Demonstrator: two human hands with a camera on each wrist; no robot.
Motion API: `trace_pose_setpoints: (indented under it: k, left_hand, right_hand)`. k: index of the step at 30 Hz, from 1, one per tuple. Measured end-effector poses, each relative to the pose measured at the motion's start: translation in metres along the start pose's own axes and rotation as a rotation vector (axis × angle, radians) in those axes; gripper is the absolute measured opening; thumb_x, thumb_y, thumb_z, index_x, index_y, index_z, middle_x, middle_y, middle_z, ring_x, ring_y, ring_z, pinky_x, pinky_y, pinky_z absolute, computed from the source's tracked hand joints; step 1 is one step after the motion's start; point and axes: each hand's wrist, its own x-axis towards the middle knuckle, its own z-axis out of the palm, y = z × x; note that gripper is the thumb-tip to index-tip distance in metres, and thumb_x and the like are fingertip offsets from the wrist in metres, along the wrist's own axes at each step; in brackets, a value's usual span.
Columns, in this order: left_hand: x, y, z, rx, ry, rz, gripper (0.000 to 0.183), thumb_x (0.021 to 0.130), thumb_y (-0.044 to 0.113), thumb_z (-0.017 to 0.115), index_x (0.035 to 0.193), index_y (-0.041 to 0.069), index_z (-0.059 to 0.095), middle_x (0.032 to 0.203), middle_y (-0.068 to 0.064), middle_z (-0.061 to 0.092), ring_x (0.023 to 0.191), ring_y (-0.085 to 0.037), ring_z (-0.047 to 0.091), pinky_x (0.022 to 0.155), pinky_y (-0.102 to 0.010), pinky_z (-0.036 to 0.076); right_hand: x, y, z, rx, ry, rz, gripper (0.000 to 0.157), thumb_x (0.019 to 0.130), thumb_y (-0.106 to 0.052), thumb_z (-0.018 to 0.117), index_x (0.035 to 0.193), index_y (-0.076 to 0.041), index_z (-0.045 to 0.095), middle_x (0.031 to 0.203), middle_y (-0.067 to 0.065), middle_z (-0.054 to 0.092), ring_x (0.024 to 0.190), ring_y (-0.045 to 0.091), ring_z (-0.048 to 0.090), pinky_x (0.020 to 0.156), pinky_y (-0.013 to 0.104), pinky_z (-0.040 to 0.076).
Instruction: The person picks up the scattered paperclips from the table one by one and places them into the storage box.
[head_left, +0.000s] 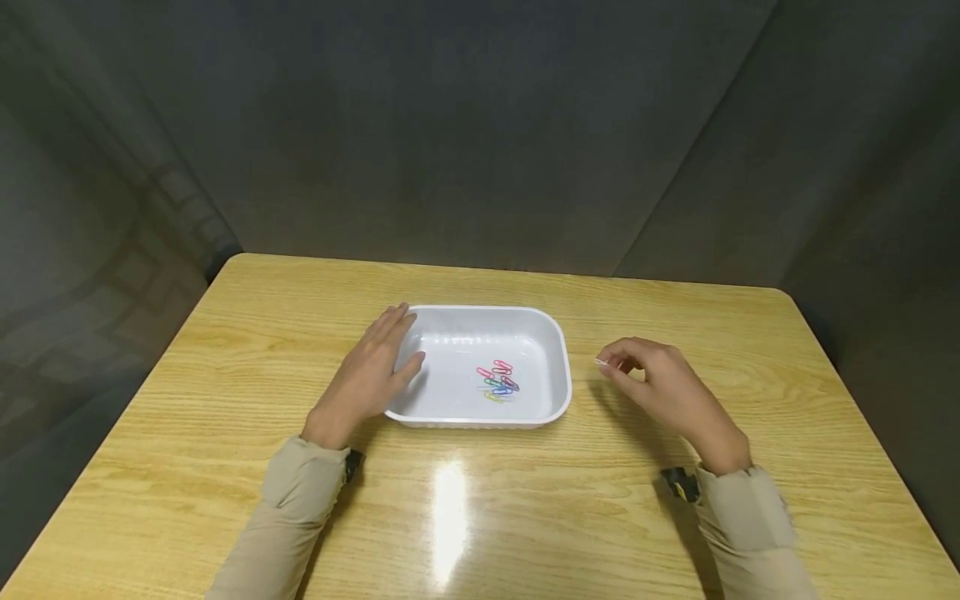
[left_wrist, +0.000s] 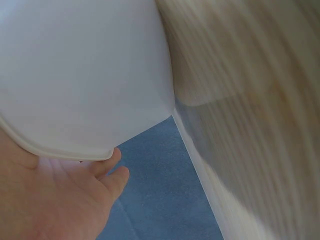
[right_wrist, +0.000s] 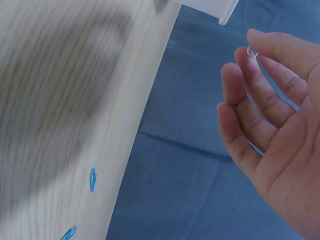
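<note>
A white rectangular plastic tray [head_left: 450, 419] stands on the table. Several coloured paper clips [head_left: 498, 381], pink, green, blue and yellow among them, lie in a loose heap on its floor, right of the middle. My left hand [head_left: 367, 367] rests on the tray's left rim, fingers extended toward the far corner and thumb over the inside. In the left wrist view its palm lies right at the rim. To the right of the tray, my right hand [head_left: 660, 387] pinches a small white paper clip [right_wrist: 251, 52] between thumb and index fingertip, raised above the table.
Two blue paper clips [right_wrist: 93, 180] lie on the wooden table [head_left: 570, 517] in the right wrist view. Dark cloth [head_left: 450, 150] hangs behind the table's far edge. A dark wrist strap piece [head_left: 679, 483] sits at my right sleeve cuff.
</note>
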Motion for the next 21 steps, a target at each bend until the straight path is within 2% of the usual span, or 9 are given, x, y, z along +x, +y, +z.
trace_pose_setpoints:
  k: [9,16,21]
  left_hand:
    - [0.0,0.0,0.0,0.002,-0.002,0.002,0.062,0.093,0.039,0.044,0.143,0.006,0.029,0.153,-0.011,0.02,0.142,-0.029,0.016,0.117,-0.046,0.018]
    - [0.0,0.0,0.0,0.0,-0.001,0.001,0.062,0.093,0.04,0.044,0.143,0.007,0.029,0.153,-0.01,0.019,0.142,-0.029,0.016,0.117,-0.046,0.018]
    - [0.0,0.0,0.0,0.003,0.001,0.0,0.062,0.093,0.04,0.044,0.143,0.007,0.029,0.153,-0.01,0.02,0.142,-0.029,0.017,0.117,-0.046,0.019]
  right_hand:
    - [0.01,-0.016,0.004,0.014,-0.005,-0.016,0.013,0.088,-0.025,0.06,0.096,-0.016,0.066,0.09,-0.005,0.067,0.078,0.01,0.059,0.069,0.034,0.049]
    - [0.021,-0.034,0.012,0.048,-0.021,-0.044,0.012,0.087,-0.022,0.062,0.095,-0.015,0.067,0.089,-0.007,0.065,0.079,0.007,0.057,0.063,0.023,0.046]
    - [0.027,-0.044,0.024,0.098,-0.04,-0.058,0.011,0.086,-0.02,0.064,0.096,-0.016,0.067,0.091,-0.007,0.065,0.081,0.007,0.057,0.065,0.026,0.048]
